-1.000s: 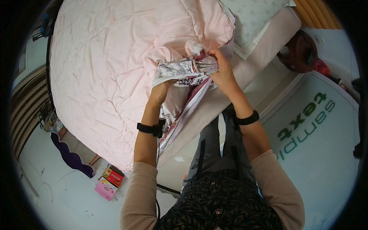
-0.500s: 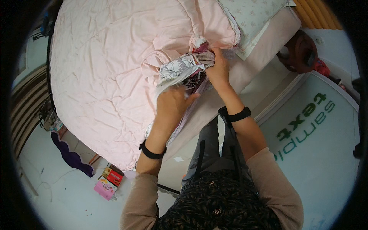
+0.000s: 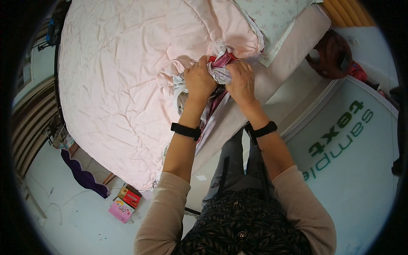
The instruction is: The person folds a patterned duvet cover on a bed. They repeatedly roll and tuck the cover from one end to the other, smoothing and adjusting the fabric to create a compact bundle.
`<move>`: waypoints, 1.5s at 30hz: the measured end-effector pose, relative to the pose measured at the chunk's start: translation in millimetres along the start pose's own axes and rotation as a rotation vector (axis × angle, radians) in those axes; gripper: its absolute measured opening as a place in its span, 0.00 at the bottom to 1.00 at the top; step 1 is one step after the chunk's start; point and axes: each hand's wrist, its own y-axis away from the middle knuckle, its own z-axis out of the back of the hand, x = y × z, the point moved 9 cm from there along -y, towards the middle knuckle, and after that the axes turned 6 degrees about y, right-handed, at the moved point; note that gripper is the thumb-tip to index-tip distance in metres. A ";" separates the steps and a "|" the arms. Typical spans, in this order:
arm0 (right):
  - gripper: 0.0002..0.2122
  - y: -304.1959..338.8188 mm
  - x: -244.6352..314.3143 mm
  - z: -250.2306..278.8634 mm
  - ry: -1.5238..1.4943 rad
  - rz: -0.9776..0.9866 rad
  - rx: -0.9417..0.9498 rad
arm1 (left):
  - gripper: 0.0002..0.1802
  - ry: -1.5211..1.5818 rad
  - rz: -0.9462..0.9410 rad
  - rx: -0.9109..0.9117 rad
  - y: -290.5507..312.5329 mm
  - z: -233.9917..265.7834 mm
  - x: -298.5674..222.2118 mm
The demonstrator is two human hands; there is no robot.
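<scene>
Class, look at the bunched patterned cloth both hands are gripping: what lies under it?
Under the patterned cloth, held by the left hand and right hand, lies the pink quilt at the bed's edge. The cloth and hands cover whatever lies directly beneath them.

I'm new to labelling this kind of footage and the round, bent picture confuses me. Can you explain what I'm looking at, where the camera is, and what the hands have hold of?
The camera sits on a person's head and looks down, so its wide lens bends straight edges near the rim. No machine is here: the two forearms rising from the lower edge are the person's own, each with a black wristband. The left hand and right hand together grip a bunched piece of patterned cloth in grey, white and red, and some of it hangs down between the arms. Beneath it lies a bed covered by a pale pink quilted blanket, with a light floral pillow at the top. On the floor at lower left are small colourful boxes.
</scene>
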 end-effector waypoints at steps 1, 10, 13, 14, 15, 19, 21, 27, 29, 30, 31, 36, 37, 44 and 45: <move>0.19 -0.5 -2.8 1.7 0.006 0.008 0.000 | 0.28 0.035 -0.021 -0.045 0.7 4.8 -5.7; 0.20 -11.8 1.5 25.9 -0.118 -0.142 -0.225 | 0.35 0.235 -0.129 -0.259 36.8 29.7 -32.5; 0.19 -14.1 21.3 29.3 -0.307 -0.034 -0.234 | 0.25 0.370 -0.052 -0.273 40.6 38.9 -20.7; 0.20 -15.0 25.1 26.6 -0.277 -0.024 -0.188 | 0.24 0.441 -0.032 -0.278 41.1 42.0 -17.7; 0.21 -15.5 27.0 23.0 -0.248 -0.030 -0.133 | 0.18 0.561 0.020 -0.271 39.4 43.5 -10.9; 0.21 -17.2 23.3 13.1 -0.200 -0.112 -0.027 | 0.18 1.388 0.434 -0.137 41.0 16.3 10.5; 0.21 -17.9 17.6 12.6 -0.227 -0.185 -0.055 | 0.19 1.339 0.367 -0.152 35.1 22.5 4.3; 0.22 -16.3 1.9 23.2 -0.170 -0.296 -0.163 | 0.20 1.013 0.143 -0.216 24.9 33.9 -17.3; 0.21 -13.6 -4.6 27.0 -0.101 -0.316 -0.150 | 0.20 0.842 0.106 -0.131 27.7 30.0 -23.2; 0.21 -14.3 -3.2 28.5 -0.124 -0.270 -0.160 | 0.20 0.745 0.133 -0.055 29.7 24.5 -22.1; 0.21 -13.1 -2.3 31.7 -0.146 -0.239 -0.183 | 0.17 0.736 0.131 -0.054 31.6 25.3 -20.9; 0.20 -12.4 9.7 24.1 -0.280 -0.138 -0.117 | 0.15 0.805 -0.119 -0.235 31.6 54.1 -28.1; 0.19 -12.8 11.7 22.4 -0.290 -0.143 -0.101 | 0.18 0.970 -0.030 -0.218 29.6 49.9 -20.9; 0.18 -12.6 9.8 25.4 -0.382 -0.247 -0.041 | 0.19 1.088 0.163 -0.093 30.8 31.1 -14.5; 0.17 -10.9 7.4 30.7 -0.339 -0.264 -0.080 | 0.19 1.039 0.150 -0.059 31.1 28.3 -14.9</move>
